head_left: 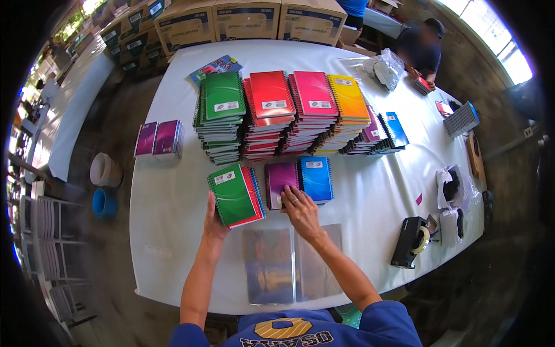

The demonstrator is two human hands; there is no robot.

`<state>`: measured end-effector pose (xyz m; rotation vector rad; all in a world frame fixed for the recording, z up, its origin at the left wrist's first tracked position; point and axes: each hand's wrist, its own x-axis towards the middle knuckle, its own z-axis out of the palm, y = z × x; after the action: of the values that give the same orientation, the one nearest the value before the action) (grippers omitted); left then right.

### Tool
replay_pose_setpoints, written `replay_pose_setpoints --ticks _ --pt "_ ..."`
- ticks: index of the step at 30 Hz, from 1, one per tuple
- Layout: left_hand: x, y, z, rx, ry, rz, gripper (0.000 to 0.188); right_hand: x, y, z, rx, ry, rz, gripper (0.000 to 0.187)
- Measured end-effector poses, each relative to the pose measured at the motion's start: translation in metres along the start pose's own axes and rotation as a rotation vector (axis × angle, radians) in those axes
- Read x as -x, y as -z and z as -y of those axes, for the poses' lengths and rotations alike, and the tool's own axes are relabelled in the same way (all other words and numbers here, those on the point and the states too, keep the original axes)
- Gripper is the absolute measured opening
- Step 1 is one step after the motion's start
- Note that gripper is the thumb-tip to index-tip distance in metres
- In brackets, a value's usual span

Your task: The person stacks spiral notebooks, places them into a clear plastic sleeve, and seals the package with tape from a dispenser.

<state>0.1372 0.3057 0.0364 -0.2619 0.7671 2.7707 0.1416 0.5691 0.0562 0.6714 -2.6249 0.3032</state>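
Note:
My left hand (214, 218) grips a small bundle of spiral notebooks at its lower left edge. A green notebook (231, 194) lies on top of the bundle, with a red notebook (251, 184) and a blue edge showing under it. My right hand (301, 211) is closed at the lower edge of a purple spiral notebook (282, 175), its fingers on the cover. Right beside that one lies a blue spiral notebook (316, 178). Nearer to me, clear plastic sleeves (269, 263) lie flat on the white-covered table (191, 277).
Tall notebook stacks stand behind my hands: green (222, 95), red (269, 92), pink (314, 92), yellow (348, 97). A tape dispenser (408, 243) sits at the right, and purple notebooks (167, 137) at the left. Cartons (245, 22) line the far edge. Another person (421, 49) works at the far right.

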Motion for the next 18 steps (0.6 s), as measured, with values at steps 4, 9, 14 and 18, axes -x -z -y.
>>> replay_pose_setpoints --ticks 4,9,14,18 --pt "0.0 0.017 0.002 -0.023 0.021 -0.055 0.068 -0.011 0.014 -0.01 -0.212 -0.029 0.101 0.039" --pt "0.002 -0.004 0.02 0.048 0.147 0.047 0.061 -0.028 0.066 0.033 -0.584 -0.25 -0.18 0.025" --pt "-0.008 -0.013 0.05 0.08 0.257 0.094 0.058 -0.02 0.065 0.027 -0.478 0.052 -0.1 0.025" --pt "-0.004 -0.02 0.056 0.101 0.243 0.01 0.054 -0.005 0.025 -0.057 -0.046 -0.745 -0.166 0.041"
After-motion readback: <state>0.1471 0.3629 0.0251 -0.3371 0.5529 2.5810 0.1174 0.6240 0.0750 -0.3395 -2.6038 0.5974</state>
